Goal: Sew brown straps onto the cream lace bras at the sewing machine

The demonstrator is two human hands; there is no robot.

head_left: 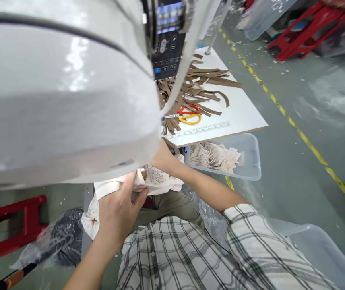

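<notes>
A big white sewing machine head (69, 104) fills the upper left and covers part of the work beneath it. My left hand (116, 209) is closed on white cloth (110, 190), thumb and forefinger at its edge near a round metal part (143, 172). More of the cloth, with a dark print (157, 176), lies between my hands. My right hand (162, 158) reaches under the machine head from the right; its fingers are hidden, so I cannot see what they touch.
Brown strips (205, 76), red-and-yellow-handled scissors (190, 114) and a clear ruler (204, 129) lie on a white board (247, 112). Below it, a clear bin (255, 161) holds pale cloth pieces. Red stools (30, 217) stand on the floor at left and upper right.
</notes>
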